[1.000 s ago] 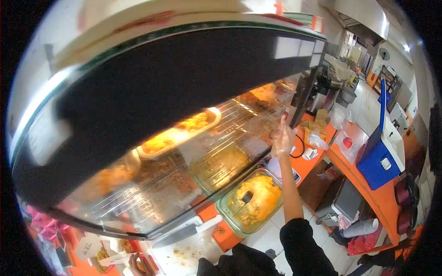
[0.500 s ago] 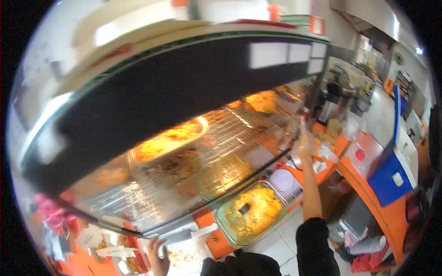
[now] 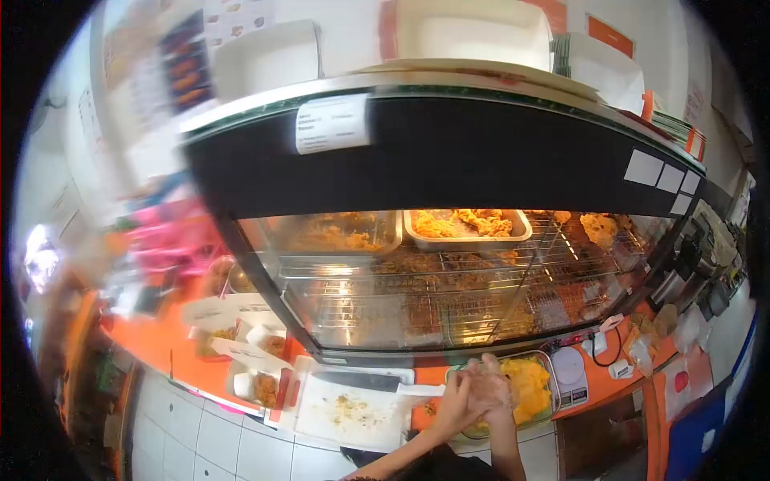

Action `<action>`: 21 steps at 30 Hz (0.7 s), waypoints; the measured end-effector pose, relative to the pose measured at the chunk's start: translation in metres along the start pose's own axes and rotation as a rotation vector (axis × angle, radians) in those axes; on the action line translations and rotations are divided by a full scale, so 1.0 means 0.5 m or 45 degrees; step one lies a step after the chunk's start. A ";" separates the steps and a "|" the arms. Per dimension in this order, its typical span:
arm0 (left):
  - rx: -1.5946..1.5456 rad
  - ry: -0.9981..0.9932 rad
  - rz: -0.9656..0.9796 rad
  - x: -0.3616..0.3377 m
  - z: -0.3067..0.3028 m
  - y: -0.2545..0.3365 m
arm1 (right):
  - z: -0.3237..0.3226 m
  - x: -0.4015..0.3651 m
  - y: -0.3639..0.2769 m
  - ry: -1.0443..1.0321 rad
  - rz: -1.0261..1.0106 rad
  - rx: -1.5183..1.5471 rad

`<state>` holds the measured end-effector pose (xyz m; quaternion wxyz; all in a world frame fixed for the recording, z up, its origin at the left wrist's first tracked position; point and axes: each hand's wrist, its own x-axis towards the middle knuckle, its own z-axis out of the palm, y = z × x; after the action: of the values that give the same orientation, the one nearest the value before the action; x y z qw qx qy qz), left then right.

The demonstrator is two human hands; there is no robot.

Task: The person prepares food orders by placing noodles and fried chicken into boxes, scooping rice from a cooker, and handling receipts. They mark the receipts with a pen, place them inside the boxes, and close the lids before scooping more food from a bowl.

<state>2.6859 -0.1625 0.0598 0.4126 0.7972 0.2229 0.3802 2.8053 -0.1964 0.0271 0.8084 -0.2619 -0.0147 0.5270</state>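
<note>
At five o'clock, a glass dish (image 3: pixel 553 403) has yellow food (image 3: pixel 529 389), partly hidden by hands. The left hand (image 3: pixel 459 403) pinches clear plastic (image 3: pixel 489 393) on the right hand (image 3: pixel 496 401) — I can't tell that one's grip. Boxes (image 3: pixel 253 359) at seven — brown food inside, flaps hiding some.

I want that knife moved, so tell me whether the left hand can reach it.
Likely yes: the knife lies uncovered on the white board, handle toward the left hand, though that hand is busy at the gloved right hand.
</note>
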 end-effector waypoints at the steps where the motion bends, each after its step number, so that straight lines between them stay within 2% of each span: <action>1: 0.027 -0.008 -0.007 -0.009 -0.009 -0.009 | 0.017 -0.014 0.012 -0.063 0.108 0.097; 2: 0.054 -0.018 -0.010 -0.016 -0.023 -0.018 | 0.034 -0.044 0.017 -0.224 0.010 0.085; 5: 0.042 0.034 -0.154 -0.033 -0.028 -0.051 | 0.037 -0.072 0.085 -0.008 -0.304 -0.664; 6: 0.020 0.060 -0.222 -0.031 -0.026 -0.066 | 0.052 -0.078 0.109 0.063 -0.248 -0.541; 9: 0.048 0.340 -0.084 0.012 -0.072 -0.128 | 0.020 -0.093 0.182 -0.044 -0.807 -1.831; 11: -0.109 0.481 -0.349 -0.005 -0.090 -0.251 | 0.024 -0.143 0.176 -0.600 -0.661 -2.123; 13: 0.088 0.714 -0.374 -0.002 -0.137 -0.288 | 0.110 -0.208 0.136 -0.675 0.234 -1.681; 14: 0.093 0.613 -0.397 -0.002 -0.150 -0.290 | 0.135 -0.224 0.122 -0.693 0.652 -1.405; 17: 0.081 0.270 -0.484 -0.022 -0.173 -0.271 | 0.038 -0.136 0.164 -0.605 0.279 -1.514; 19: 0.015 -0.015 -0.519 -0.031 -0.183 -0.221 | -0.010 -0.039 0.200 -0.483 -0.224 -1.462; 21: 0.184 -0.054 -0.131 -0.043 -0.203 -0.193 | -0.059 0.029 0.193 -0.399 -0.545 -1.888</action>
<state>2.5886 -0.0735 0.0083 0.3779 0.8202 0.2816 0.3243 2.7390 -0.1661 -0.0443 0.4951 -0.6469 -0.5264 0.2433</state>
